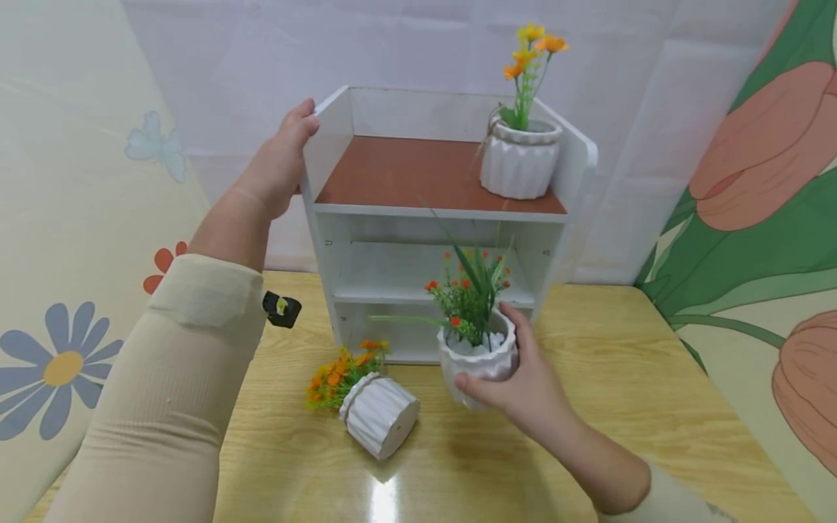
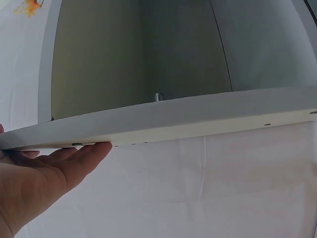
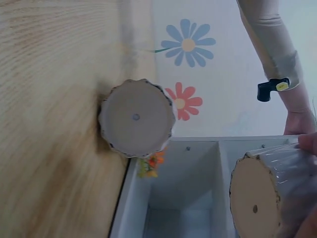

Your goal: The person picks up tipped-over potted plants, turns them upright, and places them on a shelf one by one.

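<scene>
My left hand (image 1: 285, 163) holds the upper left side panel of a white tabletop shelf (image 1: 582, 156); in the left wrist view its fingers (image 2: 91, 156) lie along the panel's outer face. With my right hand (image 1: 523, 381) I grip a white fluted flowerpot (image 1: 480, 367) of green leaves and small red flowers, thumb on the near side. The pot is tilted, in front of the lower shelves, and its underside shows in the right wrist view. Another white flowerpot (image 1: 379, 414), with orange flowers, lies on its side on the table, left of my right hand.
On the shelf's brown top board (image 1: 405, 171) stands a white flowerpot (image 1: 521, 163) with yellow and orange flowers, at the right end. A white middle board (image 1: 386, 272) spans the shelf below. The wooden table (image 1: 621, 378) lies beneath, with flower-printed backdrops on both sides.
</scene>
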### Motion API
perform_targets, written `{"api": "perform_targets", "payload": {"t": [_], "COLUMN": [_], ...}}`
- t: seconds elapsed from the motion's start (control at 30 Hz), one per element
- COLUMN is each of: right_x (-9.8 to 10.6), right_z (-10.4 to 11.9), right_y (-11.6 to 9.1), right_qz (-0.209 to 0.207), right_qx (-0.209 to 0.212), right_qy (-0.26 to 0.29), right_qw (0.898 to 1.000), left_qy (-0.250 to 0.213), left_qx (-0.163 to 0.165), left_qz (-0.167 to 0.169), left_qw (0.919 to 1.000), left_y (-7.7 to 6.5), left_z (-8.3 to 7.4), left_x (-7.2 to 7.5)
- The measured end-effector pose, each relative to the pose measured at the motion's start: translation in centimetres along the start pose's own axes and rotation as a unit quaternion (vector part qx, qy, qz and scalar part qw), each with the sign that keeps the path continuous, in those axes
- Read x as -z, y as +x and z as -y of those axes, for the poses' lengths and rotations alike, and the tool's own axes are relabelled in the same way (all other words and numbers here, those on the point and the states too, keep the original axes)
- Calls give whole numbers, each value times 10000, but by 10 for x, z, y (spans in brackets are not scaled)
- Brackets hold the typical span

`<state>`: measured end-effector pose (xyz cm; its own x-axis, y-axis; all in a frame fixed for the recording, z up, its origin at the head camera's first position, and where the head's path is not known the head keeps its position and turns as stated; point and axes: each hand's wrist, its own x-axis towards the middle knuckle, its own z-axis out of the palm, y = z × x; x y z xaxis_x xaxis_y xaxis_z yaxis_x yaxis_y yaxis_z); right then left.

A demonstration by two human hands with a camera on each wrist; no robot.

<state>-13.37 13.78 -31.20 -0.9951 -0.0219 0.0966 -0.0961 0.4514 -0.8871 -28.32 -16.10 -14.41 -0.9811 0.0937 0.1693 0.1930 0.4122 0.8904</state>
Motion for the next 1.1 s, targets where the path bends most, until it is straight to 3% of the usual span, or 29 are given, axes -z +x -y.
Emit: {"api": "perform_targets", "payload": {"t": [0.7,1.1], "right_x": [19,27], "right_z": [56,83], "right_y": [9,16], "right_qz": [144,104], "right_qx": [293,585], "right_qy": [-191,56], "right_qw": [9993,9982], "left_qy": [-69,-106], "left_qx": [32,-2], "left_qz": [74,64], "left_qw": [9999,9999], "left_y": [1,0], "left_z": [-1,-1], "left_x": [2,2]}}
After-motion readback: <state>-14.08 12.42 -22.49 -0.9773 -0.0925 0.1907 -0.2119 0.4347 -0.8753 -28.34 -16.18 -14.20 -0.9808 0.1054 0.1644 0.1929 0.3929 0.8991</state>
